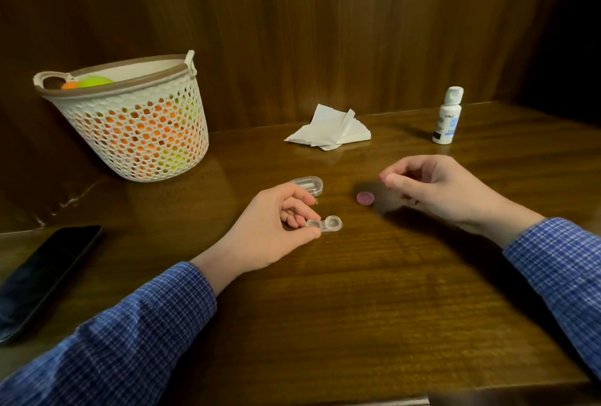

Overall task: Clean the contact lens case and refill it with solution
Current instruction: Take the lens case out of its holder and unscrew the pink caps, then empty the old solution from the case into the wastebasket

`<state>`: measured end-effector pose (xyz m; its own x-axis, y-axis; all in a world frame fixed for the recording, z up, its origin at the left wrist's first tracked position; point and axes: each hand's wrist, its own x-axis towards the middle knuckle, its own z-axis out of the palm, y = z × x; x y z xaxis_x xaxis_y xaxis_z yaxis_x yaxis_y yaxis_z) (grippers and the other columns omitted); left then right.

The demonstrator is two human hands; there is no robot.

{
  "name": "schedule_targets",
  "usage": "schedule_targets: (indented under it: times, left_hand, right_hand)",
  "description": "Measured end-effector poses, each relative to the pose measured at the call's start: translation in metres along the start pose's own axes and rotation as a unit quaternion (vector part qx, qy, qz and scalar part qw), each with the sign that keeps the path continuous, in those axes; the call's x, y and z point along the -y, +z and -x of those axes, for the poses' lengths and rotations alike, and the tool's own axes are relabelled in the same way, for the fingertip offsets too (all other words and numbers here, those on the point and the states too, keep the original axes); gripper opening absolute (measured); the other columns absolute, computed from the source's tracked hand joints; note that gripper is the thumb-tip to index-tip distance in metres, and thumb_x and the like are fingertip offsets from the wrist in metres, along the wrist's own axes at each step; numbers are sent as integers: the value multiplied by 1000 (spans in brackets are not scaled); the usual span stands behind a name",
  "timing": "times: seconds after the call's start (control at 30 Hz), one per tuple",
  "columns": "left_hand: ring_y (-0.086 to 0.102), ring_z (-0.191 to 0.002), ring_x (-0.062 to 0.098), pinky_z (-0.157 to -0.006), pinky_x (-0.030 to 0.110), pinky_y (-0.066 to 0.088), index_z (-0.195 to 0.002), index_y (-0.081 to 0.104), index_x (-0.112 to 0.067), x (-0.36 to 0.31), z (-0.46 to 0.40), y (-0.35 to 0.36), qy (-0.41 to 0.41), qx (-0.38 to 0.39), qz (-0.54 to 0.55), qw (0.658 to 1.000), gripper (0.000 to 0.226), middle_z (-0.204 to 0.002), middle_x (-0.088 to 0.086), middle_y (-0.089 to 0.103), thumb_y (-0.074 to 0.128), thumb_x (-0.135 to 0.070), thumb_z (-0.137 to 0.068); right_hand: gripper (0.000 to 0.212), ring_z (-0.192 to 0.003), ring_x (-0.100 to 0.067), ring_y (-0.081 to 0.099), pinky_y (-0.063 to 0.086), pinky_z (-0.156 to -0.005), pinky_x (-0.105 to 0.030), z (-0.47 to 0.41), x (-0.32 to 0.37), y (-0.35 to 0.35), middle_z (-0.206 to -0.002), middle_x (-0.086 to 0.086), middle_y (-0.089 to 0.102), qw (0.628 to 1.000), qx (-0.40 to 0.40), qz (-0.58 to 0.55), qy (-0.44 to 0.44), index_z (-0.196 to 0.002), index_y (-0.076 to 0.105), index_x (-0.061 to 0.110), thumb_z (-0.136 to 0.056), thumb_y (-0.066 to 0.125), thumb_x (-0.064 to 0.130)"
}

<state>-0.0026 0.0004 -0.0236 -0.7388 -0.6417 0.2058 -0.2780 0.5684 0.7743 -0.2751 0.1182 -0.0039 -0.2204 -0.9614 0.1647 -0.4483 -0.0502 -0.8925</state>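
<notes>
1. The lens case point(324, 225) lies on the wooden table point(374, 308) in front of the person, a clear plastic piece with two round cups joined side by side. Both cups look uncapped, though whether any liquid sits in them cannot be told.
2. The left hand point(276, 227) holds it down at its left cup: thumb against the near edge, fingers curled over the far side, a light pinch.
3. The right hand point(435, 188) hovers just above the table with its fingers loosely curled, thumb and forefinger close together. It appears to hold nothing (the tips are a little blurred).
4. A small purple cap point(365, 198) lies flat on the table between the hands, apart from both.
5. Handling, as a judgement: the case is very light and stiff, smooth plastic that will skate on the glossy wood, and will be slippery once wet. Best held by the narrow bridge between the cups or by one cup's rim, keeping it level when filled.
6. The solution bottle point(448, 116) stands upright, capped, well to the right at the back. It is small and probably squeezable, so grip its body.
7. A crumpled tissue point(328, 129) lies at the back centre, soft, for wiping.
8. Elsewhere: a clear box point(309, 185) just behind the left hand, a basket point(136, 126) and a phone point(42, 279).
</notes>
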Motion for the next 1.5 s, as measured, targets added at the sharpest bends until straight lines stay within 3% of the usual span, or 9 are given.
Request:
schedule_targets:
  times: [0.1,0.23,0.33,0.47,0.67,1.03,1.2,1.37,1.5]
  left_hand:
    - [73,-88,12,-78,22,59,-117,65,-27,0,0,0,0,0,-2,1000,41,-98,-14,77,86,-19,-82]
    - [73,-89,12,-79,23,60,-117,65,-27,0,0,-1,-3,2,-3,1000,41,-99,-15,77,86,-19,-82]
    - [73,-89,12,-79,23,60,-117,65,-28,0,-1,-1,-3,2,-4,1000,41,-98,-15,77,86,-19,-83]
    - [73,-89,13,-80,26,61,-118,65,-26,1,-1,0,-1,2,-2,1000,41,-98,-14,77,86,-18,-83]
    - [73,-88,13,-79,24,60,-118,65,-24,1,-1,0,3,3,2,1000,41,-98,-12,78,86,-18,-82]
    - [73,-89,12,-79,23,60,-118,64,-25,1,-1,0,5,1,-2,1000,42,-99,-13,77,86,-18,-83]
    - [74,-89,11,-79,24,61,-120,64,-25,0,-1,0,0,1,-6,1000,45,-99,-13,78,86,-18,-82]
    - [74,-89,10,-80,24,61,-119,64,-27,1,-1,-1,3,-1,-8,1000,45,-99,-16,77,87,-17,-81]
    - [73,-89,8,-80,21,60,-120,63,-28,2,0,-1,4,-3,-9,1000,46,-100,-18,76,87,-18,-82]
  right_hand:
    - [15,-92,-21,69,56,-75,-26,0,0,0,-98,5,76,998,30,47,23,-108,75,34,-99,64,29]
    - [20,-80,-12,62,52,-71,-25,0,3,5,-97,2,73,996,56,54,35,-107,75,34,-104,56,28]
    - [13,-70,-6,61,53,-66,-22,-1,4,5,-85,1,71,997,46,-9,61,-101,76,24,-100,63,26]
    - [8,-82,-12,74,59,-74,-24,-3,1,2,-87,4,78,998,3,17,60,-97,76,22,-89,76,21]
    - [11,-92,-6,67,56,-82,-26,-3,-1,7,-95,13,73,976,-13,219,7,-90,75,33,-83,83,32]
    - [30,-87,4,67,51,-64,-13,3,7,12,-93,16,72,976,-61,193,-81,-102,70,35,-76,76,50]
    - [48,-104,7,60,50,-83,-13,7,12,48,-106,30,64,953,64,261,-142,-122,60,42,-78,74,55]
    - [47,-104,5,61,48,-92,-18,-4,13,66,-105,28,66,947,83,270,-153,-126,59,41,-84,76,50]
    - [46,-105,11,62,44,-83,-8,-8,12,68,-102,28,69,952,86,251,-151,-125,58,42,-84,80,43]
